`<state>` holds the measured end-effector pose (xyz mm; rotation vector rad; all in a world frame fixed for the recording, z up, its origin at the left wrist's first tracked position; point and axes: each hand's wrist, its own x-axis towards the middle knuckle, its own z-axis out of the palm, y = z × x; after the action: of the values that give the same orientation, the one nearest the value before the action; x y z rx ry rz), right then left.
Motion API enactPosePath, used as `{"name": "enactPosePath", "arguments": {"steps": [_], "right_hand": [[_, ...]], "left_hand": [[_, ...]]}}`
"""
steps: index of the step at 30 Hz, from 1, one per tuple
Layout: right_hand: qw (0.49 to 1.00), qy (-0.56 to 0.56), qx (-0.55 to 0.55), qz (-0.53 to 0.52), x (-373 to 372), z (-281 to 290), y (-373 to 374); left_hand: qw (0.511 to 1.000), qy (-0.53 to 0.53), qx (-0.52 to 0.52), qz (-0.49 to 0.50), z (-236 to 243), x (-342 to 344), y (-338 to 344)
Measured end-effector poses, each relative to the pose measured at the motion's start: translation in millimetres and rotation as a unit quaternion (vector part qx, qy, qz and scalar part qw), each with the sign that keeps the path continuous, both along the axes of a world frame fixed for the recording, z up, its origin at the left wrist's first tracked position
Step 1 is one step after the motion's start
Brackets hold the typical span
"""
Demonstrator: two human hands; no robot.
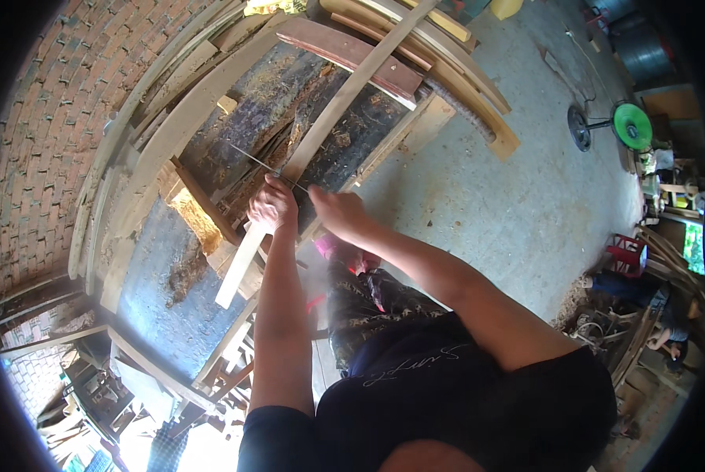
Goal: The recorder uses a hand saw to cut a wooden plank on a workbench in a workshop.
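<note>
A long, narrow wooden strip point(333, 114) lies slantwise across a dark, dusty workbench point(250, 82). My left hand point(274, 206) is closed around the strip near its lower end, and the pale cut end sticks out below the palm. Across the strip, just beyond my left fingers, runs a thin straight metal tool point(250, 157), possibly a slim file or saw blade. Closed on the near end of that tool is my right hand point(337, 211), at the bench's right edge. The tool's handle is hidden inside the fist.
Curved planks point(171, 130) line the bench's far left side, beside a brick wall point(69, 86). A reddish board point(352, 59) lies under the strip. A yellowish wood block point(191, 212) sits left of my hand. A green fan point(631, 127) stands on the concrete floor. Someone is bent low at far right.
</note>
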<state>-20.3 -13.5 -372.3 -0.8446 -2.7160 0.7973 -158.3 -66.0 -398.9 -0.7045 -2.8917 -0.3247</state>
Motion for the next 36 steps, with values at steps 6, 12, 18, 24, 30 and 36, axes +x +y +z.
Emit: {"name": "enactPosePath", "arguments": {"steps": [6,12,18,24,30,36], "right_hand": [[1.0,-0.012,-0.008,-0.012,8,-4,2],[1.0,0.002,-0.004,0.012,7,0,-1],[0.997,0.0,-0.066,-0.038,4,-3,2],[1.0,0.001,-0.027,0.002,14,10,-7],[0.999,-0.017,-0.049,-0.009,-3,1,7],[0.998,-0.034,-0.043,0.016,6,23,-4]], "left_hand": [[1.0,0.017,0.018,-0.014,0,3,3],[0.999,-0.027,-0.014,0.014,4,-2,-2],[1.0,0.007,0.025,-0.016,9,4,8],[0.999,-0.029,0.023,0.003,0,-5,-6],[0.999,-0.011,0.047,-0.02,7,6,9],[1.0,0.005,0.012,0.008,-7,-5,-8]]}}
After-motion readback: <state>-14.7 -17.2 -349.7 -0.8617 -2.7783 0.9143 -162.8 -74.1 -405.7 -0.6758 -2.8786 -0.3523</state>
